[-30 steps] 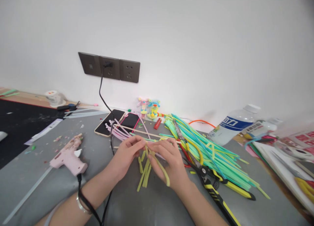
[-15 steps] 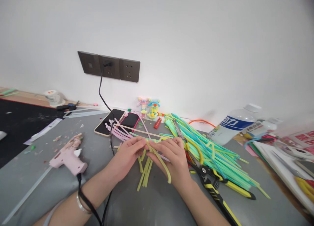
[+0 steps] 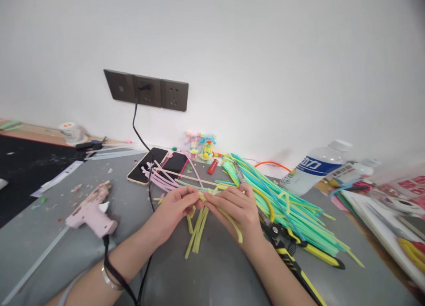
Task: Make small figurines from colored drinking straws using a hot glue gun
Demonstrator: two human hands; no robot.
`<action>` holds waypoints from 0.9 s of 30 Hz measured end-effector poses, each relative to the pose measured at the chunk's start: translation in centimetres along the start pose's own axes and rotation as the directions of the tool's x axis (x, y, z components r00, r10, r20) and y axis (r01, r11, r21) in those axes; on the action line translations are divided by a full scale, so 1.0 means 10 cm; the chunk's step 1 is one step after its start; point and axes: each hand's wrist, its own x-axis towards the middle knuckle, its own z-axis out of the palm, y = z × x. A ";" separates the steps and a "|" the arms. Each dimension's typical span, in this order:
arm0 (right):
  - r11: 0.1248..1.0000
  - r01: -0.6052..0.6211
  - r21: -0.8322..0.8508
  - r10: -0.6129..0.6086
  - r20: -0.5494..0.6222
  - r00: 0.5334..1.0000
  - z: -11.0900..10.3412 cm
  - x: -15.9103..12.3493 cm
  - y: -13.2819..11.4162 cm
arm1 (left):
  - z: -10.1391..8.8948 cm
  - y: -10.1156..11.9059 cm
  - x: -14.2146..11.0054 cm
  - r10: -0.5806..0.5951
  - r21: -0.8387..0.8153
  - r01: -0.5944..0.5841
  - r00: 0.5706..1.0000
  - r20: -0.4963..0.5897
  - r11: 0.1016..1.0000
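Observation:
Between both hands is a yellow pipe cleaner (image 3: 234, 225), its free end hanging down past the right palm. My left hand (image 3: 181, 205) is closed, thumb and fingers pinching the yellow piece near its bend. My right hand (image 3: 237, 208) pinches the same piece close beside the left fingertips. The exact join between the fingertips is partly hidden. Below the hands lie several short yellow pipe cleaners (image 3: 196, 235) on the grey table. Right of my right hand are black-and-yellow pliers (image 3: 276, 230) and a bundle of green and yellow pipe cleaners (image 3: 299, 213).
A pink glue gun (image 3: 94, 215) with a black cord lies at left. Two phones (image 3: 148, 165), lilac pipe cleaners (image 3: 162, 176) and two small figures (image 3: 206, 147) are near the wall. A bottle (image 3: 315, 168) leans at right, beside papers (image 3: 381, 226).
My right hand has turned and shifted slightly right. The loose end of the yellow pipe cleaner has swung right, and its bend sits tighter between the fingertips.

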 end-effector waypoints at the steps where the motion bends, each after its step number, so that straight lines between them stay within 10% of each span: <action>1: 0.999 -0.011 0.036 0.011 -0.002 1.000 -0.01 0.00 0.01 | 0.00 0.00 0.00 0.031 0.037 -0.031 1.000 0.004 0.999; 14: 0.955 -0.143 0.261 0.148 0.000 0.989 0.01 0.00 0.08 | -0.06 0.05 -0.05 0.465 0.475 -0.424 0.885 0.034 0.771; 19: 0.922 -0.198 0.332 0.197 0.038 0.980 0.00 0.02 0.08 | -0.06 0.06 -0.06 0.456 0.424 -0.423 0.890 0.027 0.801; 27: 0.545 -0.557 0.627 0.539 0.247 0.805 -0.02 0.03 0.09 | 0.02 0.11 -0.06 0.276 0.323 -0.259 0.961 -0.006 0.910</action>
